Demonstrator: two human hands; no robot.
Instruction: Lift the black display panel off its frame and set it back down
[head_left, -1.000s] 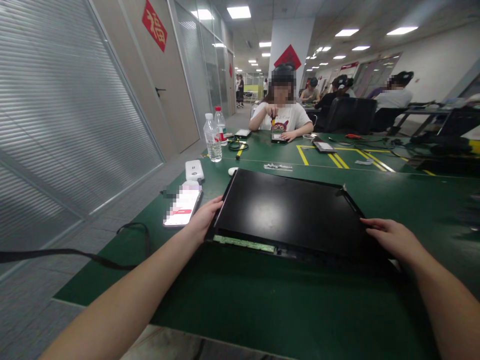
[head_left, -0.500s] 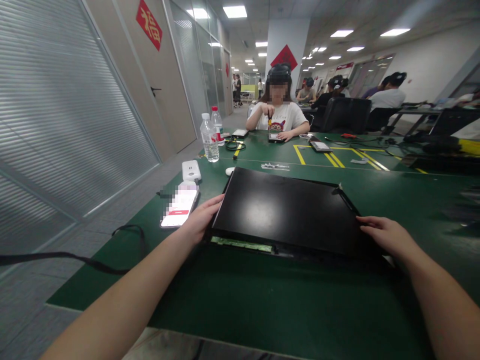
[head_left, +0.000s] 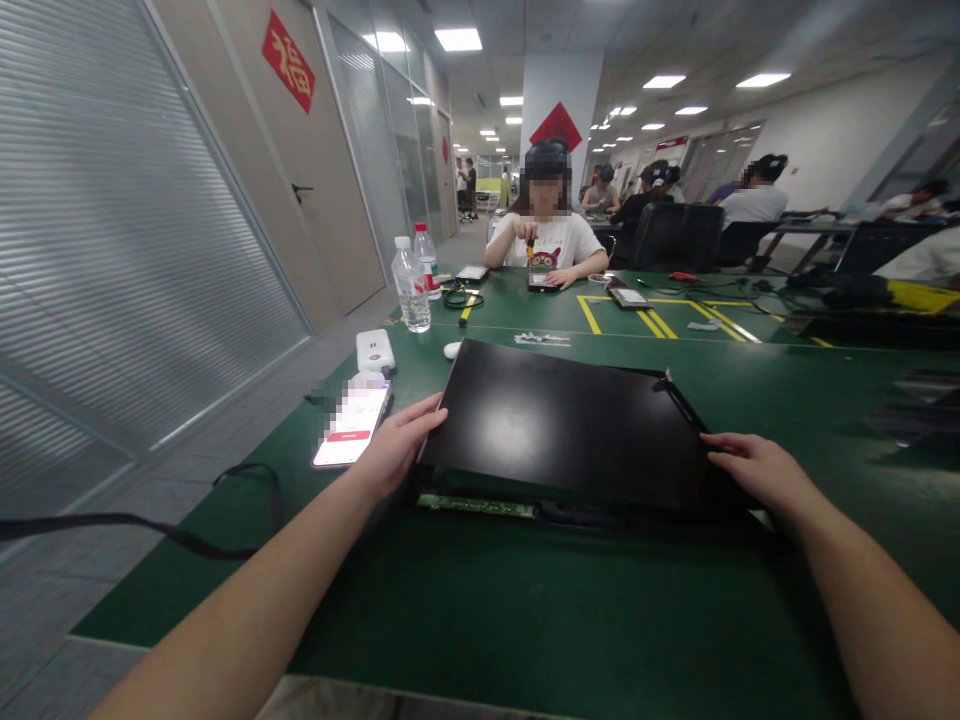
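2 hands, 1 black panel, seemingly lifted.

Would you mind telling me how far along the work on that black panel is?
Done: the black panel lies flat on the green mat, with a green circuit strip exposed along its near edge. In hand: left hand and right hand grip its two sides. Left: it is not yet lifted.
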